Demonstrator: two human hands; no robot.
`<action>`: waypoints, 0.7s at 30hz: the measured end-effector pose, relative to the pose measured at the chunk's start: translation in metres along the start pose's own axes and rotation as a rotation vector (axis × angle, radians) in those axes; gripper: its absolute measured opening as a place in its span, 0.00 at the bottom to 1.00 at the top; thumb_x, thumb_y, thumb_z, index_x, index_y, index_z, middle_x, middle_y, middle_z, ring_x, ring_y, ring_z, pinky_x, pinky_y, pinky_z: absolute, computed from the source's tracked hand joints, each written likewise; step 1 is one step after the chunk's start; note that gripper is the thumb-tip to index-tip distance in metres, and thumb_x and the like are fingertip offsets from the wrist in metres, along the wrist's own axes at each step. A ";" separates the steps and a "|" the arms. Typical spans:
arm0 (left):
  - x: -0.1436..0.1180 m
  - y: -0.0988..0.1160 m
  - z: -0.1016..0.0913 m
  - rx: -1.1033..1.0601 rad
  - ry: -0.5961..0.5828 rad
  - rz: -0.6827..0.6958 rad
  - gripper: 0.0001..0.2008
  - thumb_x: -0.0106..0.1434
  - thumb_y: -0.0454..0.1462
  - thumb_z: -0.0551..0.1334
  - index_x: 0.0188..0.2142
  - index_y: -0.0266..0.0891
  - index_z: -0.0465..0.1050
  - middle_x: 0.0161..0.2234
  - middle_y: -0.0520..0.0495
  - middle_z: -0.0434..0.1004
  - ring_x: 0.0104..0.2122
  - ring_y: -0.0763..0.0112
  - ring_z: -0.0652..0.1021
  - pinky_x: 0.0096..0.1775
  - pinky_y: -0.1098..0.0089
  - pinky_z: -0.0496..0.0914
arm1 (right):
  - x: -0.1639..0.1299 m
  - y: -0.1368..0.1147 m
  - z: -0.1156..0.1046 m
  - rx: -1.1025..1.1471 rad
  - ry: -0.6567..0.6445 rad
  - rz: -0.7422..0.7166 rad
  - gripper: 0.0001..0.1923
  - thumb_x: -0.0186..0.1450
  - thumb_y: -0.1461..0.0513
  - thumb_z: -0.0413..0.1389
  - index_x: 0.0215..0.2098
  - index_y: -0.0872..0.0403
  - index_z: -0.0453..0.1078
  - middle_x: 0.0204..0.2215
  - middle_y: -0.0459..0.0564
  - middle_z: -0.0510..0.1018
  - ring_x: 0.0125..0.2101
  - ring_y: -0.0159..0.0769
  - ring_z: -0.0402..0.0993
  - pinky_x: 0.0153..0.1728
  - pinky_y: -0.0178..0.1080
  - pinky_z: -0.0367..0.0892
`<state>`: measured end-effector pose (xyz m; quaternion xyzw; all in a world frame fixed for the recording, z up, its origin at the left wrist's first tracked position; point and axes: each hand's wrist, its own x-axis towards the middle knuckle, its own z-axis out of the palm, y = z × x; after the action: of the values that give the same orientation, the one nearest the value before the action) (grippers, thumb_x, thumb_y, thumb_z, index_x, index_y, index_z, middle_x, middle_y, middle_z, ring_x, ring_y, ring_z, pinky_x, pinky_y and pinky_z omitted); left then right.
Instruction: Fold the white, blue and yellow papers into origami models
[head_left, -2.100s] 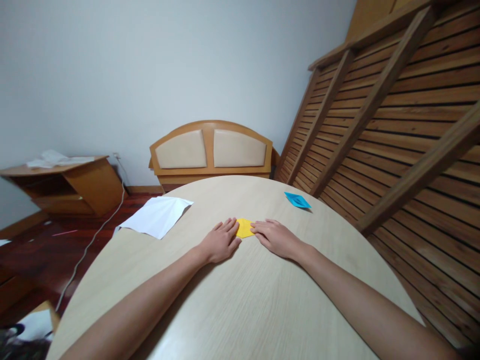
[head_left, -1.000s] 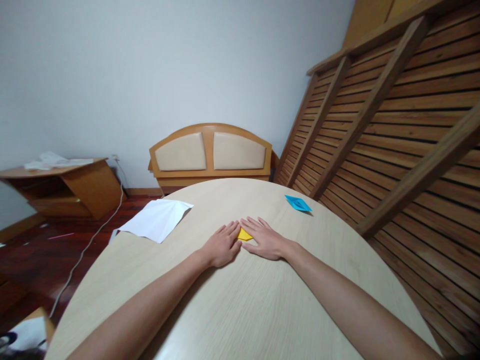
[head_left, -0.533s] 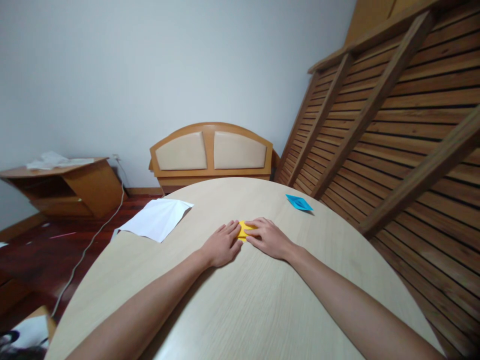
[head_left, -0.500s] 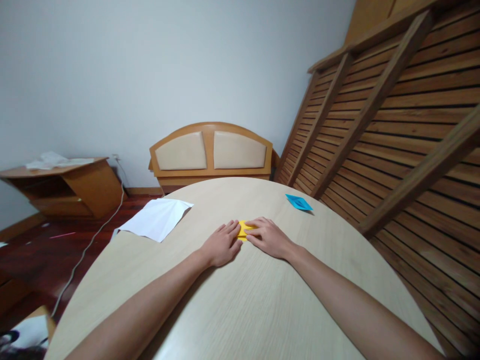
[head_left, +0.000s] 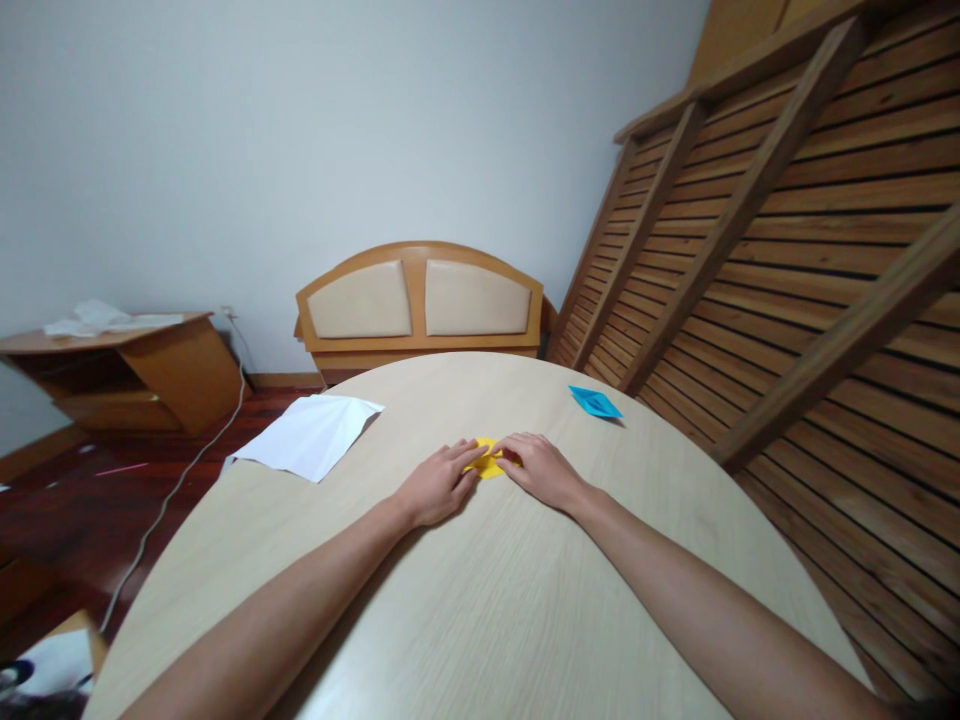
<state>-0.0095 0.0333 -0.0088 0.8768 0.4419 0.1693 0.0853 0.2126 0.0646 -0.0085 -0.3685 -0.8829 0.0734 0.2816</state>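
A small folded piece of yellow paper (head_left: 491,467) lies on the table between my two hands, its sides partly covered by my fingers. My left hand (head_left: 442,484) holds its left side, fingers lying over the top and thumb at the near edge. From the right, my right hand (head_left: 544,470) has thumb and forefinger closed together on the paper's right part. The exact fold under the fingertips is too small to make out.
A blue folded paper boat shape (head_left: 596,403) lies at the back right of the round table (head_left: 480,610). A white sheet (head_left: 309,437) rests at the left edge. Slatted wooden boards (head_left: 750,260) lean on the right; a headboard (head_left: 420,300) stands behind.
My right fingers have gone from lying over the paper to a pinch at its right side. The yellow paper's outline has changed, and my left thumb has drawn closer to its fingers.
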 end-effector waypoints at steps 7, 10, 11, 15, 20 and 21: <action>0.000 0.002 -0.004 0.059 -0.069 0.041 0.24 0.74 0.43 0.44 0.64 0.41 0.63 0.67 0.40 0.58 0.66 0.55 0.59 0.64 0.51 0.56 | -0.001 0.000 -0.002 -0.060 -0.018 -0.042 0.12 0.67 0.67 0.53 0.39 0.50 0.78 0.41 0.50 0.80 0.43 0.39 0.74 0.47 0.42 0.65; 0.000 0.000 -0.003 0.062 -0.105 0.047 0.24 0.74 0.43 0.43 0.67 0.42 0.57 0.68 0.41 0.54 0.68 0.56 0.55 0.65 0.50 0.54 | -0.002 -0.004 -0.004 -0.038 -0.076 -0.109 0.15 0.68 0.64 0.52 0.48 0.48 0.77 0.51 0.50 0.78 0.53 0.42 0.71 0.55 0.46 0.63; 0.000 -0.001 -0.003 0.065 -0.119 0.041 0.25 0.74 0.43 0.43 0.67 0.42 0.55 0.69 0.41 0.53 0.68 0.56 0.54 0.65 0.50 0.53 | -0.002 -0.005 -0.004 -0.015 -0.110 -0.125 0.16 0.69 0.62 0.52 0.52 0.49 0.75 0.55 0.51 0.76 0.56 0.42 0.68 0.58 0.47 0.61; 0.000 -0.001 -0.002 0.107 -0.127 -0.038 0.26 0.74 0.43 0.42 0.68 0.39 0.53 0.69 0.41 0.51 0.69 0.57 0.51 0.66 0.50 0.50 | -0.004 -0.006 -0.005 0.045 -0.230 -0.102 0.25 0.70 0.53 0.50 0.63 0.53 0.66 0.62 0.54 0.68 0.64 0.43 0.59 0.64 0.48 0.54; -0.001 0.004 -0.005 0.181 -0.014 -0.009 0.25 0.74 0.42 0.42 0.65 0.38 0.60 0.68 0.42 0.55 0.68 0.59 0.54 0.67 0.53 0.49 | -0.005 -0.011 -0.008 -0.058 -0.246 -0.024 0.31 0.68 0.48 0.52 0.64 0.54 0.64 0.63 0.56 0.67 0.63 0.47 0.60 0.63 0.50 0.54; -0.001 0.005 -0.006 0.174 -0.018 0.038 0.24 0.74 0.42 0.43 0.65 0.39 0.60 0.68 0.43 0.56 0.68 0.61 0.56 0.66 0.54 0.50 | -0.005 -0.012 -0.009 -0.089 -0.238 -0.016 0.30 0.67 0.49 0.52 0.63 0.53 0.65 0.62 0.56 0.68 0.62 0.48 0.61 0.62 0.50 0.55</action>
<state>-0.0083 0.0295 -0.0023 0.8907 0.4373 0.1239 0.0093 0.2126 0.0517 0.0011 -0.3622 -0.9154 0.0752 0.1590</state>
